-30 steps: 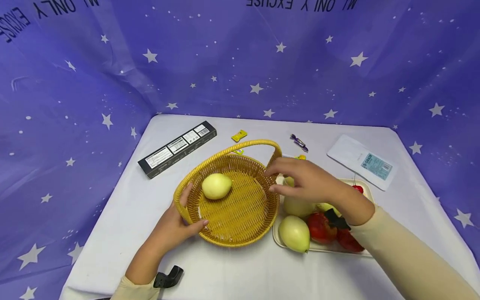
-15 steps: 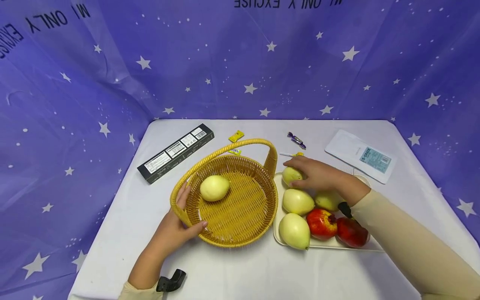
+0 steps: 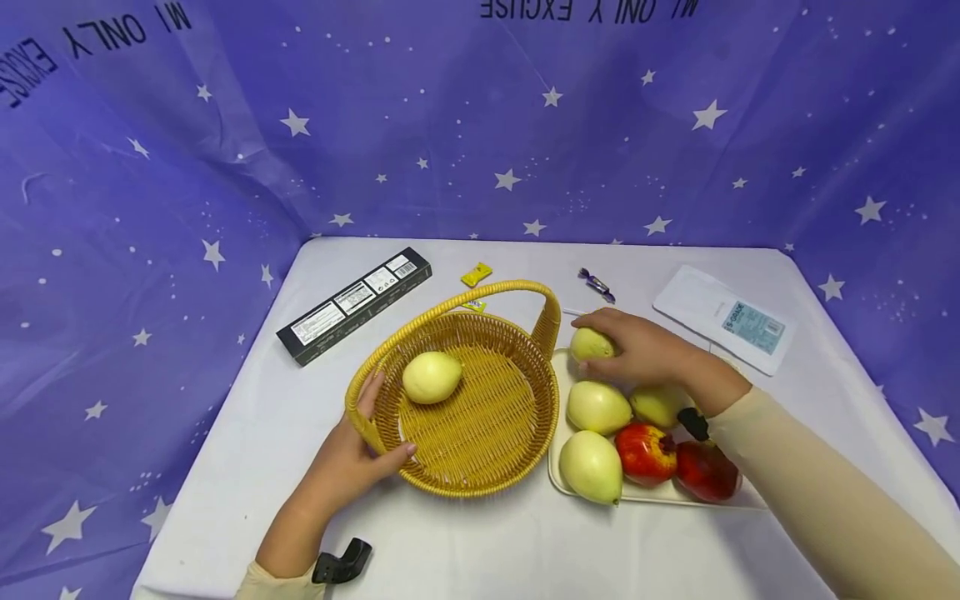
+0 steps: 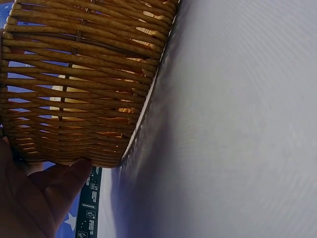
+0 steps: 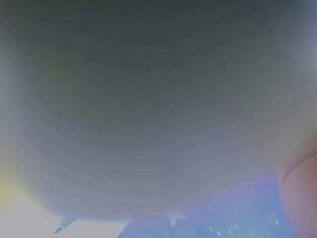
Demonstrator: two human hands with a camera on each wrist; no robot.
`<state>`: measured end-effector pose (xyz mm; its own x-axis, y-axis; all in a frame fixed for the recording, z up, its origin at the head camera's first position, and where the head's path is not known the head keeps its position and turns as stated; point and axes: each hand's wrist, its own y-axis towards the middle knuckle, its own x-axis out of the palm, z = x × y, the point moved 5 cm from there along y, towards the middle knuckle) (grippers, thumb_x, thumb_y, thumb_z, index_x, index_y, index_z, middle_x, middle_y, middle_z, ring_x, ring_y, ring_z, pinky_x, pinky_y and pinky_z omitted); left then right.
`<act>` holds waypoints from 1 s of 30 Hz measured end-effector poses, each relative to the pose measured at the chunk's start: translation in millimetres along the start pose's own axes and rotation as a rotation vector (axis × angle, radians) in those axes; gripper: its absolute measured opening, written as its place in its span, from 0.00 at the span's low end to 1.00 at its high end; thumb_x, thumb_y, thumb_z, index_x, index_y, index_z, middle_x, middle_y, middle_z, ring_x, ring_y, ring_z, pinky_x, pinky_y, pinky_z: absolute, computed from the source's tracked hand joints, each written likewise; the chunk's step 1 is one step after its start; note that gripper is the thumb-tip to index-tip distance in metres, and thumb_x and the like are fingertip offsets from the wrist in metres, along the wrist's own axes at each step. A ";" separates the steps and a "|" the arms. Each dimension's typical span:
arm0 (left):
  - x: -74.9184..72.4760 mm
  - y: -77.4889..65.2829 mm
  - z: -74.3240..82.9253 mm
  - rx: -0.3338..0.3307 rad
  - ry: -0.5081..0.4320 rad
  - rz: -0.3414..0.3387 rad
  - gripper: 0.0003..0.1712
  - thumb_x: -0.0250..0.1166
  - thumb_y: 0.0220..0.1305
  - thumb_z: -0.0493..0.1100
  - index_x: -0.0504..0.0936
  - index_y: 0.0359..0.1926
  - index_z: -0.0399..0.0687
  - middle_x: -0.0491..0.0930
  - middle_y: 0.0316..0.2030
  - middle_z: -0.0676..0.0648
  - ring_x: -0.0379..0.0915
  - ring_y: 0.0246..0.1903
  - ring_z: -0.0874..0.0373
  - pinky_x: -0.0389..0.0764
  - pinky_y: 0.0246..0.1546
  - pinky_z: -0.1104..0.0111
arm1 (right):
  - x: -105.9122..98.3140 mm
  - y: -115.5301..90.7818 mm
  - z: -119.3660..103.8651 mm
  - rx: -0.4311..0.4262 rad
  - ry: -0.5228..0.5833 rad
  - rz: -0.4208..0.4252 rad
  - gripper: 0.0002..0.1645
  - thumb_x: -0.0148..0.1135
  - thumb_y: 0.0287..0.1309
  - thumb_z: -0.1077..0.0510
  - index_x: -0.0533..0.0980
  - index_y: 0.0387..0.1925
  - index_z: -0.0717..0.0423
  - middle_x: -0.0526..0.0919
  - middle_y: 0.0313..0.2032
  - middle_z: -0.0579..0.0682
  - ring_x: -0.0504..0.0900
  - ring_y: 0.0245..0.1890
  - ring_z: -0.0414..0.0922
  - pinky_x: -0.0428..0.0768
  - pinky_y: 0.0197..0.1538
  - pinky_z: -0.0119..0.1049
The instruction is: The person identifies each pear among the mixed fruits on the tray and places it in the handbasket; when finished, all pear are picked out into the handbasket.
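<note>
A yellow wicker basket [image 3: 468, 433] with an arched handle stands mid-table and holds one pale green pear [image 3: 432, 377]. My left hand [image 3: 352, 467] grips the basket's left side, its thumb over the rim; the left wrist view shows the same hand [image 4: 39, 198] against the woven wall. To the basket's right, my right hand [image 3: 645, 354] grips another pale green pear [image 3: 592, 344] at the far left corner of a cream tray [image 3: 558, 479]. A large blurred surface [image 5: 148, 99] fills most of the right wrist view and hides the held pear there.
On the tray lie more pears [image 3: 591, 467], a red pomegranate [image 3: 645, 454] and a dark red fruit [image 3: 707, 472]. Behind are a black box [image 3: 356, 304], yellow-wrapped candies [image 3: 476, 274], a purple-wrapped candy [image 3: 596, 285] and a white pouch [image 3: 720, 319]. A purple starry curtain [image 3: 510, 125] surrounds the table.
My right hand has moved from the basket's right rim to the tray's far left corner and taken hold of a pear. The left hand stays on the basket.
</note>
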<state>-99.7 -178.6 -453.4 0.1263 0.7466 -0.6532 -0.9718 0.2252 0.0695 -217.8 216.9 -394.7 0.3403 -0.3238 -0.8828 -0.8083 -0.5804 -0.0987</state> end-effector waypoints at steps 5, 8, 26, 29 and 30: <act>-0.8 -1.0 1.8 0.008 0.001 0.001 0.63 0.73 0.50 0.63 0.42 0.77 0.60 0.44 0.75 0.48 0.52 0.69 0.42 0.58 0.63 0.43 | -33.0 -7.3 -22.2 -0.026 -0.022 0.039 0.40 0.68 0.54 0.37 0.69 0.65 0.46 0.72 0.59 0.49 0.74 0.52 0.46 0.72 0.55 0.49; -1.6 -1.3 2.9 0.008 0.002 0.002 0.63 0.73 0.50 0.63 0.42 0.77 0.60 0.46 0.74 0.47 0.53 0.68 0.41 0.59 0.63 0.43 | -47.6 -13.3 -40.5 -0.022 -0.038 -0.021 0.38 0.67 0.54 0.37 0.69 0.64 0.43 0.73 0.58 0.47 0.75 0.49 0.44 0.73 0.53 0.47; -1.5 0.1 0.4 0.010 0.023 0.005 0.63 0.72 0.49 0.64 0.42 0.77 0.62 0.49 0.73 0.43 0.56 0.67 0.40 0.62 0.61 0.43 | -20.6 -4.5 -130.7 -0.248 0.015 -0.216 0.33 0.68 0.53 0.40 0.71 0.61 0.37 0.74 0.51 0.33 0.73 0.49 0.34 0.73 0.54 0.37; -1.7 -0.4 1.2 0.012 0.016 0.008 0.63 0.72 0.50 0.64 0.42 0.77 0.62 0.50 0.73 0.42 0.57 0.66 0.40 0.62 0.61 0.43 | -11.7 13.3 -144.2 -0.291 -0.017 -0.198 0.35 0.67 0.54 0.39 0.70 0.62 0.41 0.73 0.55 0.36 0.72 0.51 0.35 0.73 0.55 0.36; -1.5 -0.4 1.2 0.014 0.015 0.009 0.63 0.72 0.50 0.63 0.42 0.77 0.62 0.50 0.73 0.42 0.57 0.66 0.39 0.62 0.61 0.42 | -9.4 20.3 -148.3 -0.301 -0.028 -0.186 0.36 0.67 0.54 0.39 0.70 0.63 0.42 0.73 0.56 0.37 0.73 0.52 0.35 0.73 0.55 0.36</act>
<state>-99.3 -178.9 -451.6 0.1148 0.7392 -0.6637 -0.9700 0.2275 0.0856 -166.2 97.3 -320.3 0.4515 -0.1738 -0.8752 -0.5549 -0.8228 -0.1228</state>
